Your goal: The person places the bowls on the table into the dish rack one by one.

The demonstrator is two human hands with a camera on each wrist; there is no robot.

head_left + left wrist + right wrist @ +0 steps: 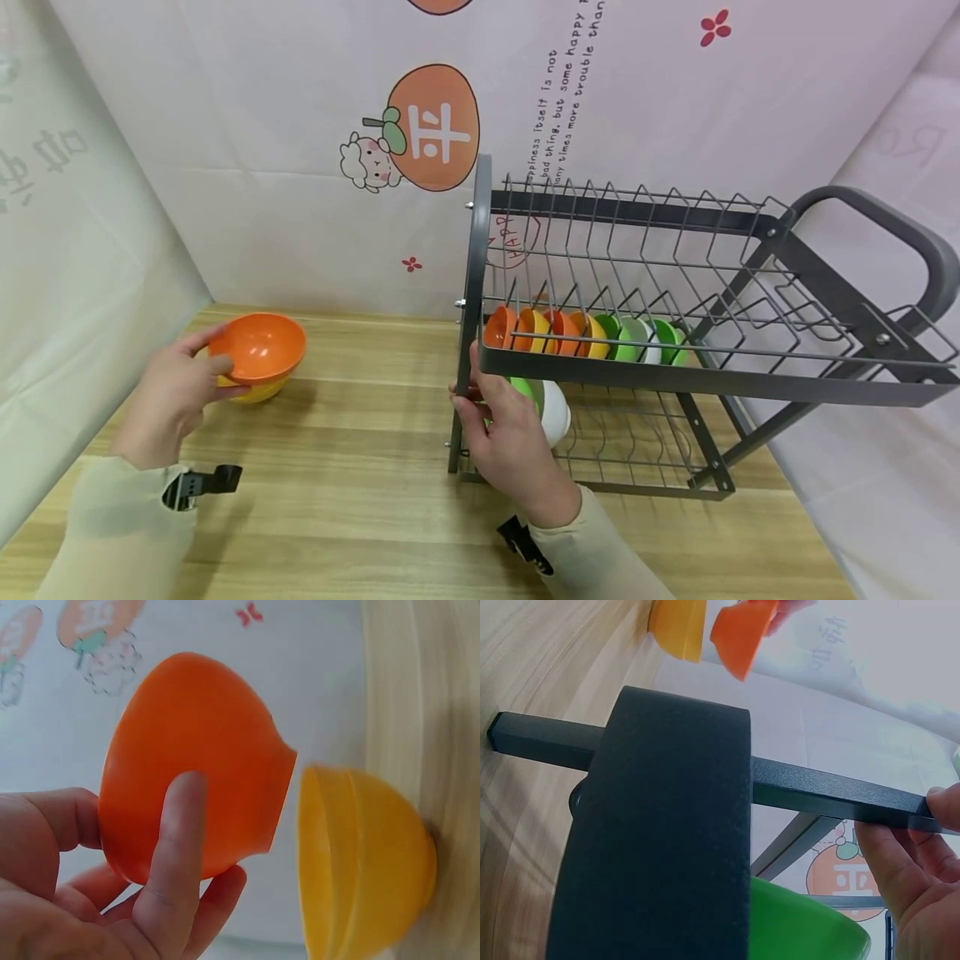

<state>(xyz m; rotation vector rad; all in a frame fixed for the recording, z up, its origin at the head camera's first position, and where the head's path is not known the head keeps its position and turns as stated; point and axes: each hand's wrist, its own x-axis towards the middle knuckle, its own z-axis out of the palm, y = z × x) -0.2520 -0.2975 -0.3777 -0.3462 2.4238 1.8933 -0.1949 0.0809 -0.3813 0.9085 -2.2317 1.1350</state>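
Observation:
My left hand (pixel 176 383) grips an orange bowl (pixel 266 346) by its side, tilted, fingers and thumb at its rim. Just beneath it stands a yellow bowl (pixel 258 390) on the table; the left wrist view shows a gap between the orange bowl (pixel 191 735) and the yellow bowl (pixel 367 862). My right hand (pixel 513 433) holds the left front post of a dark two-tier dish rack (pixel 675 387), pinching it between thumb and fingers (pixel 889 859). Behind that hand, a green bowl (pixel 531 390) and a white bowl (pixel 556 414) sit on the lower tier, partly hidden.
A row of small orange, yellow, green and white bowls (pixel 585 335) stands on edge along the rack's upper tier. Wooden table (pixel 360 500) lies between the stacked bowls and the rack. A printed white cloth (pixel 300 225) hangs behind and at both sides.

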